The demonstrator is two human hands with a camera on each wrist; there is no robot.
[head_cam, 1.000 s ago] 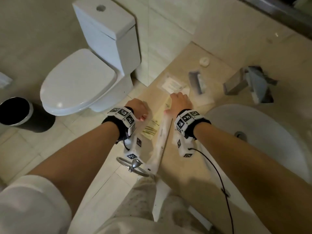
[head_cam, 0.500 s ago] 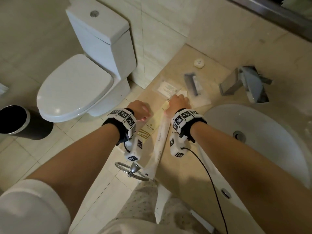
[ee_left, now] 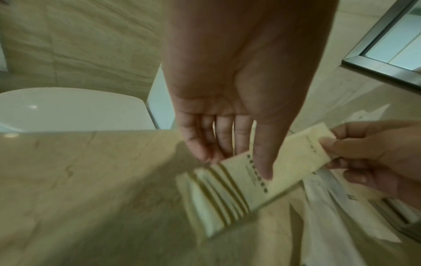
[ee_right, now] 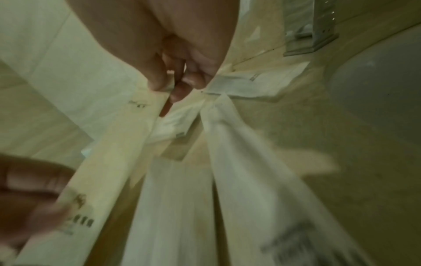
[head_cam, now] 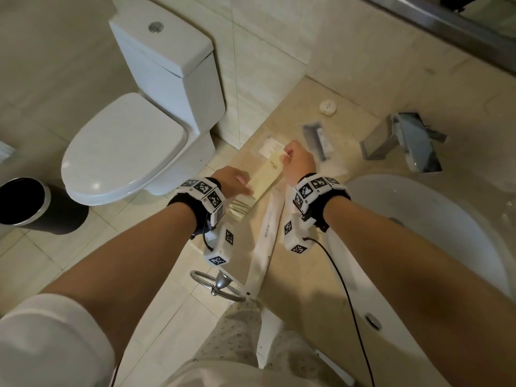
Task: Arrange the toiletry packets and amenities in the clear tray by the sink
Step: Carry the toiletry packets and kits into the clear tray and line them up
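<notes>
The right fingers [ee_left: 350, 144] pinch the far end of the cream packet [head_cam: 266, 178] and the left fingers [ee_left: 262, 162] clamp its near end, holding it over the counter [head_cam: 304, 291] at mid-frame. I think I am carrying it; next it must go down flat into the clear tray [head_cam: 332, 166], just up-right.

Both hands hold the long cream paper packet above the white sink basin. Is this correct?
No. The left hand and right hand hold the long cream paper packet above the beige counter, not the white sink basin (head view).
</notes>
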